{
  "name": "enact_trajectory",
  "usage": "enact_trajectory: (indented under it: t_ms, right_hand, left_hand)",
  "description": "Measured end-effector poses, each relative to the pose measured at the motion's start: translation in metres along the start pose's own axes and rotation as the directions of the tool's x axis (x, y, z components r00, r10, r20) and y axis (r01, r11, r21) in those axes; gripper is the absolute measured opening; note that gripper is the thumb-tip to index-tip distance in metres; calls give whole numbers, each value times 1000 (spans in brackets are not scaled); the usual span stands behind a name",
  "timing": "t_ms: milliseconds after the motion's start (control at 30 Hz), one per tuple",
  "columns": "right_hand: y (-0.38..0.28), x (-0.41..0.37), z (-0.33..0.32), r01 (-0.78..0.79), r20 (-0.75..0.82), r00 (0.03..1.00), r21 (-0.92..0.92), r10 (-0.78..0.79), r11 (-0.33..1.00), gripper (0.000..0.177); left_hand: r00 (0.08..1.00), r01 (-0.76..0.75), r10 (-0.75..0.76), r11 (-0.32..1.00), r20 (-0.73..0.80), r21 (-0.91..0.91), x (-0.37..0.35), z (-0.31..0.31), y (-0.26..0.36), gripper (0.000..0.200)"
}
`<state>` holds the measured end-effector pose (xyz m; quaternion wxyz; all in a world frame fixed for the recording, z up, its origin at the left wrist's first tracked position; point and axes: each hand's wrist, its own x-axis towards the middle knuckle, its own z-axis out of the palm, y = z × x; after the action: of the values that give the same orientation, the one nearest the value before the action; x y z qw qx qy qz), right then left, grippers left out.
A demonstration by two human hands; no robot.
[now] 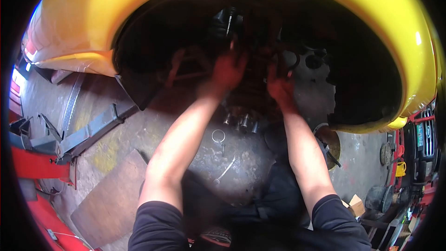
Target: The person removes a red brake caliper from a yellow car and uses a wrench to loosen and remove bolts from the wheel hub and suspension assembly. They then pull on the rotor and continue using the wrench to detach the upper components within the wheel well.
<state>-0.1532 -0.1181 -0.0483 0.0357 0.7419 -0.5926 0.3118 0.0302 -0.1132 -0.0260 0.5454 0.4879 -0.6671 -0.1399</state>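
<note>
Both arms reach up into the dark wheel arch (153,28) of a yellow car. My left hand (230,70) is in deep shadow, its fingers stretched upward and slightly blurred, just below a thin bright shaft (229,24). To its right, my right hand (281,86) has its fingers bent around a dark part among the wheel-arch components; I cannot tell what that part is. Below the hands are several shiny metal cylinders (244,122). Under them on the floor lie a metal ring (218,135), a small bolt-like piece (223,150) and a wrench (227,169).
The yellow fender (357,0) curves over the work. At left, a grey lift arm (90,132) joins a red lift base (44,163). A brown flat sheet (111,200) lies on the floor. A round container (329,140) stands beside the right forearm, with more parts at far right.
</note>
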Motion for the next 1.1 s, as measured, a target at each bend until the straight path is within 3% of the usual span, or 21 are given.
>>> enact_trajectory:
  t_ms: [33, 100, 200, 300, 367, 433, 467, 500, 533, 600, 733, 833, 900, 1000, 1100]
  right_hand:
    - [0, 11, -2, 1, 80, 997, -99, 7, 995, 36]
    - [-16, 39, -29, 2, 455, 880, -297, 139, 955, 35]
    - [-9, 36, -22, -66, 361, 923, -190, 132, 980, 36]
    - [6, 28, -22, -118, 331, 941, 125, 71, 985, 40]
    - [14, 5, -16, 126, 138, 981, 97, -139, 987, 44]
    - [18, -17, -14, 134, 111, 977, 333, -180, 933, 47]
    - [18, -25, -13, -3, 196, 972, 565, -131, 825, 48]
    - [14, -29, -15, -13, 196, 972, 598, -131, 801, 49]
    - [10, -33, -16, -23, 197, 972, 631, -131, 776, 51]
    - [-11, -33, -26, 152, 72, 978, 397, -196, 905, 56]
    - [-26, -32, -34, 129, 39, 989, 205, -140, 970, 53]
    - [-46, -25, -57, 142, -67, 988, 104, -136, 984, 39]
    - [-55, -20, -68, 211, -248, 957, 228, -153, 950, 28]
    - [-43, -18, -38, 240, -270, 962, 735, -51, 634, 18]
    - [0, 13, -9, 100, -235, 959, 807, 161, 581, 17]
  left_hand:
    - [999, 11, -12, 999, -31, -35, -19, 3, -10, 25]
    - [995, 33, -42, 995, -89, -99, -58, 16, -43, 28]
    - [997, 26, -21, 997, -70, 74, -74, 4, -31, 31]
    - [992, 32, 14, 931, -123, 363, -49, -8, -16, 31]
    - [992, 112, -99, 978, -82, 175, -19, -23, 0, 22]
    - [995, 31, -19, 992, -98, 123, 1, -22, -6, 19]
    - [984, -89, 113, 981, -137, 171, 7, -15, -17, 18]
    - [955, -203, 243, 954, -168, 222, 13, -9, -23, 18]
    - [956, -238, 282, 906, -80, 351, 19, -4, -29, 19]
    - [941, -324, 320, 758, 111, 567, 30, 6, -32, 23]
    - [917, -400, 335, 749, 218, 528, 50, 19, -35, 23]
    - [908, -417, 351, 693, 230, 588, 57, 33, -42, 19]
    - [917, -386, 346, 652, 197, 653, 57, 37, -45, 15]
    - [927, -365, 247, 759, 281, 540, 56, 30, -41, 19]
    - [959, -273, 193, 824, 206, 497, 40, 16, -24, 19]
